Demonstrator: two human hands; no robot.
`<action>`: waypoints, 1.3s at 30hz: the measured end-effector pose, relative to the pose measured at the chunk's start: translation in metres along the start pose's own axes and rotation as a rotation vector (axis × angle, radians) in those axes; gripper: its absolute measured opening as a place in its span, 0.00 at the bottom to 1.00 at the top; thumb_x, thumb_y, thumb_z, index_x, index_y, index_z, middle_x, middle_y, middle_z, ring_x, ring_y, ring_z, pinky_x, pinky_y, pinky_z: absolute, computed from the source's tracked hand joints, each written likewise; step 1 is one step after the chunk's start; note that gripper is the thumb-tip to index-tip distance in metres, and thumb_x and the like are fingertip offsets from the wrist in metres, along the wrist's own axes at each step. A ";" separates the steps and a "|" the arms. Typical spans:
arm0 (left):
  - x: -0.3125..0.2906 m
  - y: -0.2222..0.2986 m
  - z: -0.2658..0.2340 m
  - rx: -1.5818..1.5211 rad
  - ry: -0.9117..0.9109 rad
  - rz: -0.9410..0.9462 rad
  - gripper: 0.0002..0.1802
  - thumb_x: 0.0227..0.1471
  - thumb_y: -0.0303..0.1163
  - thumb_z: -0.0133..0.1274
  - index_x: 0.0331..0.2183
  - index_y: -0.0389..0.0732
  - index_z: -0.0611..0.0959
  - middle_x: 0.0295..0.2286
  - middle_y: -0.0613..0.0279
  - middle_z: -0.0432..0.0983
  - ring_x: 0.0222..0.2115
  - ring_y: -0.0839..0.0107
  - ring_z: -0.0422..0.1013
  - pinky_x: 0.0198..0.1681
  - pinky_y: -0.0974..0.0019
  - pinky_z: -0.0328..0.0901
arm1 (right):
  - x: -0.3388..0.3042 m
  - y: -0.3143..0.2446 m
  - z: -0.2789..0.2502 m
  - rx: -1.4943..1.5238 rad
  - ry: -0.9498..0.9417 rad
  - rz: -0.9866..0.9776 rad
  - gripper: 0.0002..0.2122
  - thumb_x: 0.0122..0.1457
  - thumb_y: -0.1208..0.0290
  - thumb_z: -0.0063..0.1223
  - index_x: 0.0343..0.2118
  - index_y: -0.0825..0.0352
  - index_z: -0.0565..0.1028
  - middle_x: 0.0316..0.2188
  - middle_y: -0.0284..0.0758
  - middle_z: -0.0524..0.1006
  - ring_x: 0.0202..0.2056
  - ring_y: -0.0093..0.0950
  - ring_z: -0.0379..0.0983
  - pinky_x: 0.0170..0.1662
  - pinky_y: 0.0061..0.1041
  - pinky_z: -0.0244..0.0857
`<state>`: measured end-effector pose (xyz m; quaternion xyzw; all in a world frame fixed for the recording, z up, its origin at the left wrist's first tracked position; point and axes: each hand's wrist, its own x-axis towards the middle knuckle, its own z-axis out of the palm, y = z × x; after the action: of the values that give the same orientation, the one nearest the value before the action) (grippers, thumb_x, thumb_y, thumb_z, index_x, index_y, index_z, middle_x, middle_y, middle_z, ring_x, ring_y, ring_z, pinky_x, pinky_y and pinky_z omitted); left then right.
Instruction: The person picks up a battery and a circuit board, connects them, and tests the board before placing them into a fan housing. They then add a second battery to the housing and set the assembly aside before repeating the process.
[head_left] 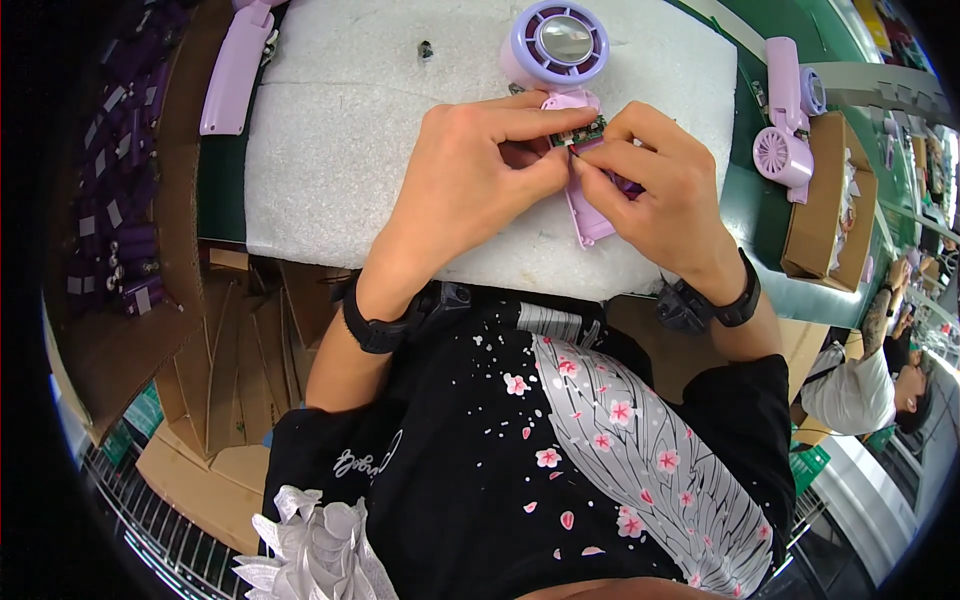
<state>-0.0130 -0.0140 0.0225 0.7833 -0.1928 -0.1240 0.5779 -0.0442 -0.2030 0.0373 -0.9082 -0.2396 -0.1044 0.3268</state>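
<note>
A handheld fan lies on the white foam pad, its round lilac head [563,42] at the far side and its opened pink handle [590,225] pointing toward me. A small green circuit board [580,133] sits across the handle. My left hand [465,165] is closed on the board, forefinger along its top and thumb by a small white connector. Beside it, my right hand [660,185] pinches a thin wire at the connector between thumb and forefinger. Something purple in the handle is partly hidden under my right fingers.
The white foam pad [340,180] covers the green table. A pink handle shell [232,80] lies at the left. Other fan parts [783,155] and a cardboard box [830,200] stand right. Purple cells [125,190] fill a carton far left. Another person [855,390] works at right.
</note>
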 end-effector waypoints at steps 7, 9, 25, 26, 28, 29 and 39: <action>-0.001 -0.002 0.009 0.029 0.112 0.012 0.18 0.40 0.26 0.57 0.39 0.42 0.86 0.39 0.52 0.80 0.25 0.73 0.78 0.30 0.75 0.71 | 0.006 0.014 -0.008 0.169 -0.056 0.087 0.07 0.48 0.79 0.62 0.31 0.69 0.77 0.26 0.32 0.72 0.25 0.22 0.69 0.25 0.21 0.61; 0.000 -0.001 0.010 0.022 0.144 0.025 0.18 0.39 0.28 0.57 0.37 0.43 0.87 0.36 0.53 0.81 0.23 0.69 0.78 0.30 0.73 0.71 | 0.009 0.017 -0.011 0.188 -0.060 0.118 0.11 0.49 0.79 0.62 0.36 0.69 0.76 0.27 0.31 0.72 0.25 0.20 0.68 0.24 0.20 0.60; 0.000 -0.004 0.006 0.080 0.116 0.067 0.17 0.39 0.29 0.57 0.36 0.43 0.87 0.36 0.51 0.81 0.24 0.66 0.79 0.30 0.71 0.72 | 0.007 0.014 -0.005 0.205 -0.060 0.203 0.18 0.43 0.79 0.67 0.41 0.67 0.80 0.41 0.36 0.80 0.24 0.16 0.71 0.28 0.14 0.67; 0.001 -0.003 0.006 0.086 0.111 0.054 0.16 0.39 0.29 0.57 0.36 0.43 0.87 0.35 0.51 0.81 0.24 0.66 0.79 0.30 0.71 0.72 | 0.007 0.014 -0.004 0.205 -0.060 0.206 0.18 0.43 0.79 0.67 0.41 0.67 0.80 0.41 0.36 0.80 0.24 0.16 0.71 0.28 0.14 0.67; 0.002 -0.002 0.004 0.100 0.102 0.038 0.15 0.39 0.29 0.57 0.35 0.42 0.87 0.34 0.51 0.81 0.23 0.66 0.78 0.29 0.71 0.71 | 0.008 0.014 -0.004 0.215 -0.063 0.223 0.18 0.44 0.79 0.66 0.41 0.68 0.80 0.41 0.35 0.80 0.25 0.16 0.71 0.29 0.13 0.67; 0.002 -0.002 0.004 0.099 0.102 0.043 0.15 0.39 0.29 0.57 0.35 0.42 0.87 0.34 0.51 0.81 0.23 0.66 0.78 0.29 0.71 0.71 | 0.009 0.013 -0.004 0.218 -0.065 0.230 0.17 0.45 0.79 0.66 0.42 0.68 0.79 0.41 0.35 0.79 0.25 0.16 0.71 0.29 0.13 0.67; -0.001 -0.002 0.009 -0.031 0.114 0.025 0.17 0.41 0.21 0.54 0.37 0.40 0.85 0.35 0.58 0.77 0.24 0.72 0.74 0.28 0.72 0.69 | 0.010 0.012 -0.019 0.298 -0.126 0.225 0.12 0.49 0.78 0.62 0.38 0.72 0.76 0.38 0.38 0.77 0.30 0.23 0.73 0.34 0.21 0.69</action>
<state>-0.0176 -0.0202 0.0180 0.7775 -0.1672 -0.0748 0.6015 -0.0298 -0.2195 0.0487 -0.8756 -0.1694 0.0263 0.4515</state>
